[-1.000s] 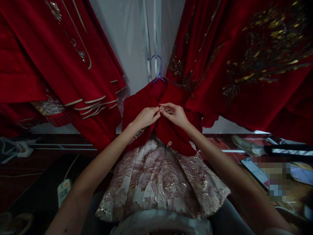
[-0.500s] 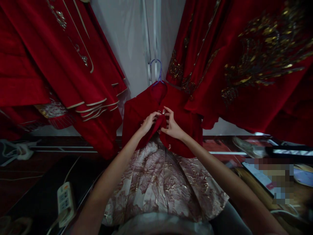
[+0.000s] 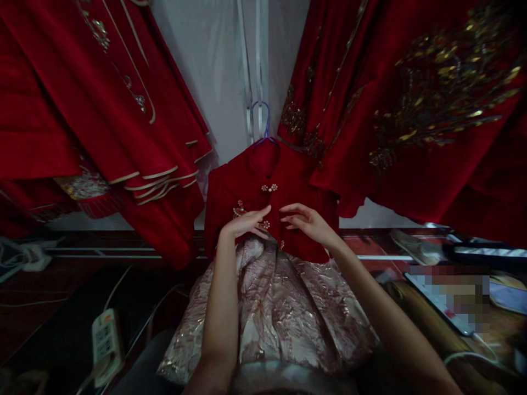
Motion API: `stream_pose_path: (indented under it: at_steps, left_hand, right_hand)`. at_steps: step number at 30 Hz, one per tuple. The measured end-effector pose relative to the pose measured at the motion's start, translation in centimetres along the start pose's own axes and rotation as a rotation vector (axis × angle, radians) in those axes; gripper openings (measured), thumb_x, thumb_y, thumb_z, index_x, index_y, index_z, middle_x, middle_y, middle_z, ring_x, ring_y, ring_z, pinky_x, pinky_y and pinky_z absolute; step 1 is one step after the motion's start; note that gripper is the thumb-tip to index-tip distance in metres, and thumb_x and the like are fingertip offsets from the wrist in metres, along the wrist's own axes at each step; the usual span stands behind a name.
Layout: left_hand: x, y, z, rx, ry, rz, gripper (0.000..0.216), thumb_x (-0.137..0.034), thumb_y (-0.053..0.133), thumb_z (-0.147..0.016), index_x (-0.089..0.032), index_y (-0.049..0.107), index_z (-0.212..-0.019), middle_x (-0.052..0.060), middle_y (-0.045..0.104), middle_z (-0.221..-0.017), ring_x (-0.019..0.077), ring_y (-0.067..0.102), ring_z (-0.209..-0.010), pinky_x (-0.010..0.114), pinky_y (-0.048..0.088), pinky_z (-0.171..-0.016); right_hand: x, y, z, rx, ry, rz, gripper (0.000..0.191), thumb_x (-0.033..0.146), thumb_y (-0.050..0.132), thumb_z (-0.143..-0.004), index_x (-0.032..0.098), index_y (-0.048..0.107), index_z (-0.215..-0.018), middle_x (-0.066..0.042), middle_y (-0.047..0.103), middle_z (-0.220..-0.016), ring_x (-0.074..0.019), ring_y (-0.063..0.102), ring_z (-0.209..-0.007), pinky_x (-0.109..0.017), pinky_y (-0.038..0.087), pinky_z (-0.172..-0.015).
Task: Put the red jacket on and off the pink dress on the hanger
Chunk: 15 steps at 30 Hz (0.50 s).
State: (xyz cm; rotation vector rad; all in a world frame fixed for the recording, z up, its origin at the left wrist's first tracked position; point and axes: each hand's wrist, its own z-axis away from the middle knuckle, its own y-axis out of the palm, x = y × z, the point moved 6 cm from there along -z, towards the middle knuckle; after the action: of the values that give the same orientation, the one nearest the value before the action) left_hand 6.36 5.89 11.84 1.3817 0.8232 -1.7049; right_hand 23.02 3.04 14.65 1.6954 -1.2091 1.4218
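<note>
A small red jacket (image 3: 300,175) hangs in front of me on a purple hanger (image 3: 267,123), above a pale pink-and-silver brocade skirt (image 3: 272,307). At its collar, a beaded clasp (image 3: 269,188) joins the two front edges. My left hand (image 3: 247,222) lies over the left front panel with fingers stretched out, close to a second beaded clasp (image 3: 264,225). A beaded ornament (image 3: 239,208) shows just above that hand's wrist. My right hand (image 3: 307,222) is at the right panel, fingers apart and slightly bent. Neither hand grips the cloth.
Red embroidered garments (image 3: 156,137) hang on the left, and others with gold sequins (image 3: 444,82) on the right. A white power strip (image 3: 106,343) lies at lower left on a black surface. A tablet-like device (image 3: 440,302) and a shoe (image 3: 415,247) are at right.
Both hands have let go of the jacket's front edges and moved down and apart. The upper clasp now joins the edges, which lie flatter. The view has shifted slightly.
</note>
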Motion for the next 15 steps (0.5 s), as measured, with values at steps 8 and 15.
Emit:
stream_pose_path:
  at_steps: [8, 15]
  left_hand:
    - [0.9, -4.6, 3.5, 0.037, 0.195, -0.038, 0.045, -0.037, 0.062, -0.082, -0.012, 0.058, -0.118, 0.013, 0.066, -0.108, 0.0188, 0.064, -0.096, 0.035, 0.049, -0.091]
    - [1.8, -5.6, 2.1, -0.135, 0.167, -0.088, 0.041, -0.048, 0.058, -0.080, -0.009, 0.070, -0.090, 0.010, 0.070, -0.083, 0.0126, 0.061, -0.073, 0.026, 0.048, -0.073]
  right_hand:
    - [-2.6, 4.4, -1.5, -0.148, -0.009, 0.043, 0.036, 0.031, 0.054, -0.079, 0.022, 0.044, -0.112, -0.007, 0.052, -0.107, -0.0154, 0.059, -0.087, -0.027, 0.056, -0.057]
    - [-4.2, 7.0, -4.2, -0.296, -0.104, 0.224, 0.034, 0.033, 0.061, -0.077, 0.018, 0.046, -0.103, -0.002, 0.055, -0.087, -0.0121, 0.057, -0.073, -0.025, 0.050, -0.060]
